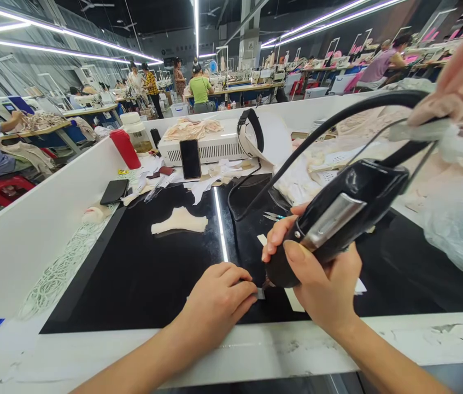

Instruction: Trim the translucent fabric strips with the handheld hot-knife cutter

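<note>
My right hand grips a black corded hand-held power tool with a silver lever along its side. The tool tilts down to the left, its tip close to the black work mat. My left hand rests on the mat left of the tip, fingers curled over a small greyish piece that pokes out beside the tip. What lies under those fingers is hidden. A cream fabric piece lies flat farther left. Pale strips lie under and beside the tool.
A thick black cable arches from the upper right. Small snips lie behind the tool. Across the back stand a phone, a white box and a red cup. Pale cord lies left; plastic wrap lies right.
</note>
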Motion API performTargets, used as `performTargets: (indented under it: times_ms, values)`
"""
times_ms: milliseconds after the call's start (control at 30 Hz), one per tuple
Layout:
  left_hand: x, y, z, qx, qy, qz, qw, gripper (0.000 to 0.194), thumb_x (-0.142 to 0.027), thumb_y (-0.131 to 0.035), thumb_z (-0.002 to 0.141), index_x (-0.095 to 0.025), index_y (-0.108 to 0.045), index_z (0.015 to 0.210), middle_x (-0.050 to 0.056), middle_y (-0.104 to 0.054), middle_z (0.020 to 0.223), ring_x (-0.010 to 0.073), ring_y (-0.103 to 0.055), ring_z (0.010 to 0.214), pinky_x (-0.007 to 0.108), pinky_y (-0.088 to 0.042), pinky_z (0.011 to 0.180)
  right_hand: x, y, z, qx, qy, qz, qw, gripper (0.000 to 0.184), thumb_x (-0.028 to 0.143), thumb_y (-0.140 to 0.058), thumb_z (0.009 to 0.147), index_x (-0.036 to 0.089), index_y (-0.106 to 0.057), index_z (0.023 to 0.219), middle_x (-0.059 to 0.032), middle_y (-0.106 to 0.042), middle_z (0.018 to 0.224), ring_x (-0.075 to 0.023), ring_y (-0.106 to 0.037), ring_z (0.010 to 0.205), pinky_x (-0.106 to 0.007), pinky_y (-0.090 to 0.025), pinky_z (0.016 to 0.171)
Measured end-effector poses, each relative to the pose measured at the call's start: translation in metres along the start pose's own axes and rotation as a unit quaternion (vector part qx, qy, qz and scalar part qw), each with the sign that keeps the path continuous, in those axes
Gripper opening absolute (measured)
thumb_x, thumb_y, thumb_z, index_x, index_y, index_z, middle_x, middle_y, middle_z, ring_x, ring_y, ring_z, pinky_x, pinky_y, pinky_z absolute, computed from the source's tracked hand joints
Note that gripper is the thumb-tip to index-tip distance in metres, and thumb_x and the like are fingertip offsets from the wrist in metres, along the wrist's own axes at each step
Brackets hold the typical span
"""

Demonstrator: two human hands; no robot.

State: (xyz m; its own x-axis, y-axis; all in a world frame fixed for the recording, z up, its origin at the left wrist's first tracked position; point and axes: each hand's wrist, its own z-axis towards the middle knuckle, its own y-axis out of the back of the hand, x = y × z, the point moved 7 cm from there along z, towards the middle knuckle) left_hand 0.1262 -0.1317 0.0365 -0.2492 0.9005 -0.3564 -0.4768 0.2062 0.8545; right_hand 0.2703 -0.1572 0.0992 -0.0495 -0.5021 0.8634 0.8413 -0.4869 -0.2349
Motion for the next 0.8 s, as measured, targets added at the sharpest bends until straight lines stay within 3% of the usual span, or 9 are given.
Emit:
performTargets:
  times_ms: [200,567,800]
  values:
    - [0.0,0.0,-0.001,-0.003,-0.001,0.003,1.0,0.011,-0.023,-0.061,0.103,-0.019,-0.071,0.104,0.003,-0.073,0.11,0.0199,-0.066,0.1,0.038,-0.056,0.093,0.002,0.001,-0.006,0.028,-0.025,0.087,0.995,0.041,0.039,-0.084,0.084,0.03,-0.058,0.115,0.0044,-0.067,0.081,-0.0149,-0.062,0.061,-0.032,-0.057,0.056]
    - [-0.002,-0.001,-0.001,-0.009,-0.015,0.019,1.0,0.012,-0.024,-0.061,0.103,-0.02,-0.072,0.102,0.002,-0.074,0.11,0.0197,-0.067,0.1,0.036,-0.056,0.092,-0.003,0.004,-0.01,0.031,-0.032,0.048,0.998,0.038,0.039,-0.081,0.086,0.03,-0.058,0.115,0.0032,-0.067,0.081,-0.0157,-0.064,0.062,-0.032,-0.059,0.056]
    - [0.001,0.0,-0.015,-0.003,-0.011,0.024,1.0,0.015,-0.029,-0.066,0.101,-0.023,-0.07,0.114,0.002,-0.072,0.124,0.0177,-0.066,0.114,0.033,-0.051,0.107,-0.009,0.009,-0.003,0.04,-0.021,0.031,0.999,0.035,0.04,-0.08,0.086,0.029,-0.06,0.112,0.0003,-0.067,0.079,-0.0182,-0.065,0.061,-0.034,-0.061,0.057]
